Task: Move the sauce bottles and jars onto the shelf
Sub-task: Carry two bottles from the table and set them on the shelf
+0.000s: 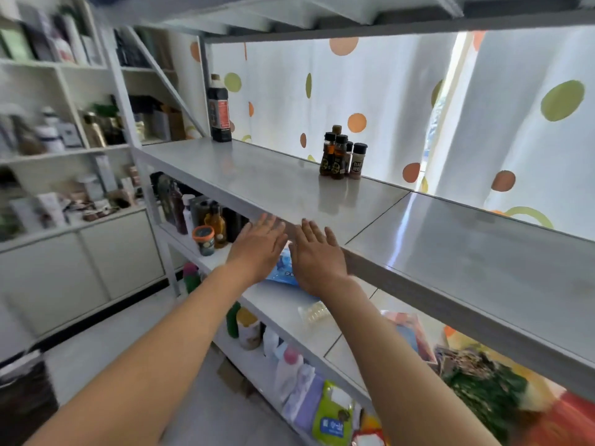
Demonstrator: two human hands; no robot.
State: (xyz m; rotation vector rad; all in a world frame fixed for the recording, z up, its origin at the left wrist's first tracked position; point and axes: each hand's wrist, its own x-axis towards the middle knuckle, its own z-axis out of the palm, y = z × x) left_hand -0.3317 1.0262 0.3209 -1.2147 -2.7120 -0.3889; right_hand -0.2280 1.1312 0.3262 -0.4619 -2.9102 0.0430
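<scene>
A grey metal shelf (264, 175) runs from the left back to the right front. On it stand a tall dark sauce bottle (219, 111) at the far left end and a cluster of small dark-capped bottles (339, 156) near the back edge. On the shelf below, several bottles and an orange-lidded jar (203, 239) stand at the left. My left hand (259, 249) and my right hand (317, 255) are side by side just in front of the upper shelf's front edge, both flat with fingers apart and holding nothing.
A blue packet (283, 268) and a clear packet (314, 312) lie on the lower shelf under my hands. Detergent bottles and pouches (302, 387) fill the bottom level. White cabinets with cosmetics (64, 194) stand to the left. A dotted curtain (370, 91) hangs behind the shelf.
</scene>
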